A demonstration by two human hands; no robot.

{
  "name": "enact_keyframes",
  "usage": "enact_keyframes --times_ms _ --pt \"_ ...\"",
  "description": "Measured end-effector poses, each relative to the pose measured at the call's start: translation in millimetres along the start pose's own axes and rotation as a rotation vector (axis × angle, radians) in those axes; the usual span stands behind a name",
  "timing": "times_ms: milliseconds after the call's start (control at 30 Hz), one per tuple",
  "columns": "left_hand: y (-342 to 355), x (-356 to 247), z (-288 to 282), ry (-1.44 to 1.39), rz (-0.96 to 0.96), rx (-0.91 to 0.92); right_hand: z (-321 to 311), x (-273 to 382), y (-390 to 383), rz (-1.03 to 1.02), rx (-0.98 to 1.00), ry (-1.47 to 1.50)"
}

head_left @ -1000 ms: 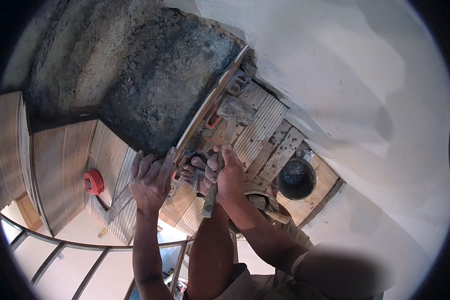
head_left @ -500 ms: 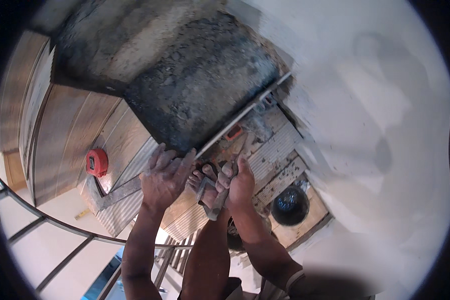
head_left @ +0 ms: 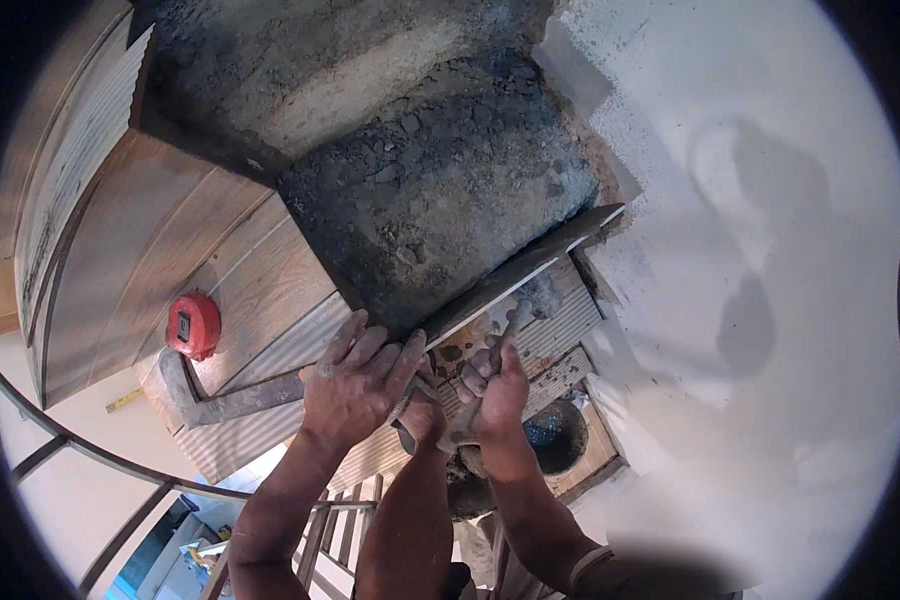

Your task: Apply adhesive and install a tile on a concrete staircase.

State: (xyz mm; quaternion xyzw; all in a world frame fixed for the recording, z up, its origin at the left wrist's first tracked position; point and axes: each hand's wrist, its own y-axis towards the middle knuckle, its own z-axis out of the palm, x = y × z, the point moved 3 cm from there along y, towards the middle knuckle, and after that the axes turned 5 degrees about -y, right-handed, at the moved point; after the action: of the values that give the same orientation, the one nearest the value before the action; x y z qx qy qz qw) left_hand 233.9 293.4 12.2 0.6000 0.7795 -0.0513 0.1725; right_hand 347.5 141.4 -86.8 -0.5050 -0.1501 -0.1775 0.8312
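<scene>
A long narrow tile strip, dark-faced with a pale edge, slants along the front of the rough mortar-covered step. My left hand lies at its near left end, fingers stretched and apart, the index finger touching the strip's end. My right hand is closed around the handle of a mortar-crusted tool; its kind is not clear. Between my forearms, my foot stands on the lower step, partly covered by my left hand and the tool.
On the wood-look tiles at left sit a red tape measure and a grey metal square. A dark bucket stands lower right beside the white wall. A curved metal railing bounds the lower left.
The tile strip has tipped, and more of its dark face shows. The view has shifted, with both hands now lower in it. My right hand still grips the tool.
</scene>
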Motion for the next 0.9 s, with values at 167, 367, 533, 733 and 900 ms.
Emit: enact_keyframes --times_ms 167,367,533,733,900 --pt "3.2 -1.2 -4.3 0.002 0.010 0.001 -8.3 14.6 8.2 -0.022 -0.103 0.024" --pt "0.9 -0.7 -0.1 -0.007 -0.010 -0.003 1.1 41.6 21.4 -0.058 -0.107 -0.135" --pt "4.5 -1.7 -3.6 0.000 -0.005 -0.019 -9.1 34.2 24.8 -0.069 -0.202 -0.021" --pt "3.1 -1.1 -3.4 0.011 -0.014 -0.007 -14.2 11.4 9.5 -0.024 -0.049 -0.090" --pt "2.2 0.3 -1.4 0.018 0.004 -0.004 -12.4 -7.7 -16.2 0.092 -0.224 0.108"
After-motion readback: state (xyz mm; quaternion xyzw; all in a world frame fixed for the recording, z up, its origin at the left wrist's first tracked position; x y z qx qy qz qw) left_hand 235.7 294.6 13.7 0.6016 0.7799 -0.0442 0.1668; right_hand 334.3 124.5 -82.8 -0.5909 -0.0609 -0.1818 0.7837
